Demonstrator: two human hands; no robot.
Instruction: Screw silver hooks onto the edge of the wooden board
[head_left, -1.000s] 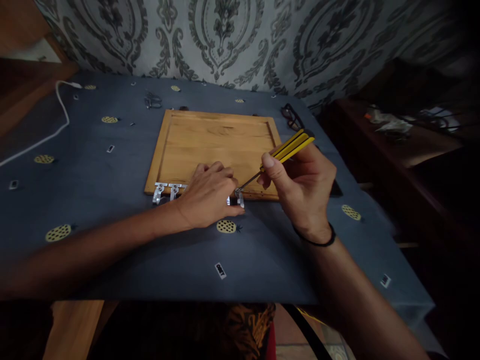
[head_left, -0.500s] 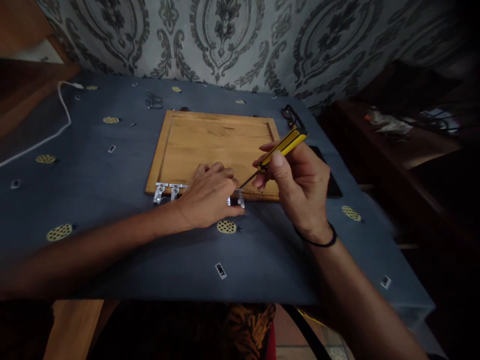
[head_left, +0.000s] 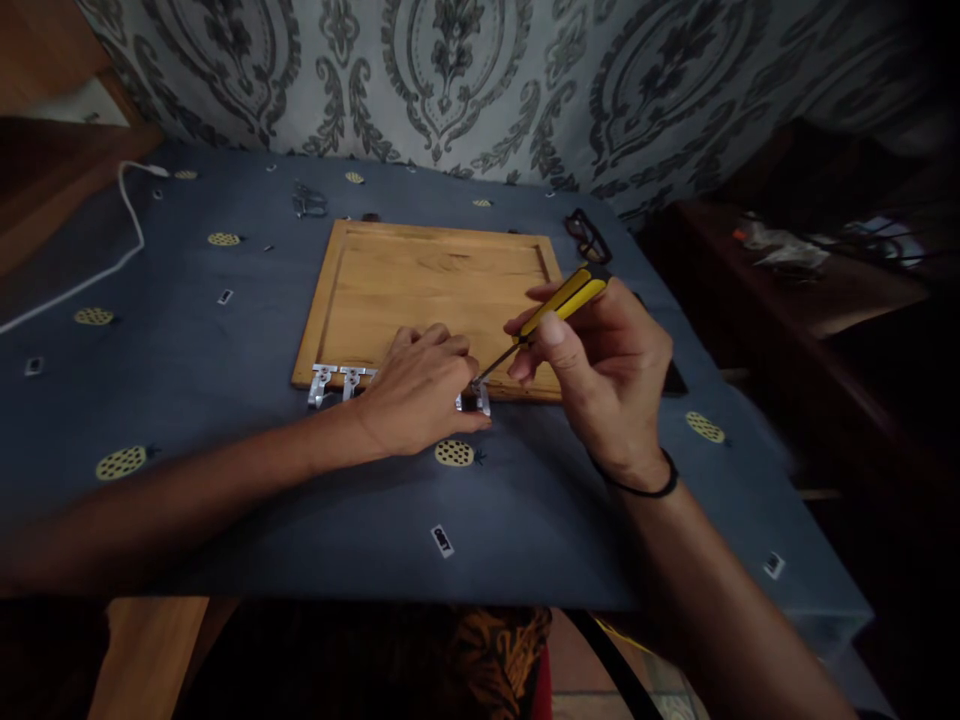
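A wooden panel (head_left: 442, 275) with a raised frame lies flat on the table, and several metal hinges line its near edge. My right hand (head_left: 607, 380) is closed around a yellow and black screwdriver (head_left: 568, 300), tilted so its tip meets the rightmost hinge (head_left: 482, 398). Fingers bent, my left hand (head_left: 424, 390) presses over the hinges just left of that tip, covering part of the panel's edge. Two hinges show to its left: an outer hinge (head_left: 321, 386) and an inner hinge (head_left: 351, 382). The left fingertips are partly hidden around the metal.
A blue tablecloth (head_left: 300, 530) with pineapple prints covers the table. Glasses (head_left: 587, 237) lie behind the panel on the right, small metal pieces (head_left: 308, 200) at the back left. A white cable (head_left: 139, 225) runs along the left. A dark flat object (head_left: 675, 378) sits beyond my right hand.
My right hand has turned slightly on the screwdriver, and its handle end has dipped a little. The tip stays at the same hinge, and my left hand holds its place.
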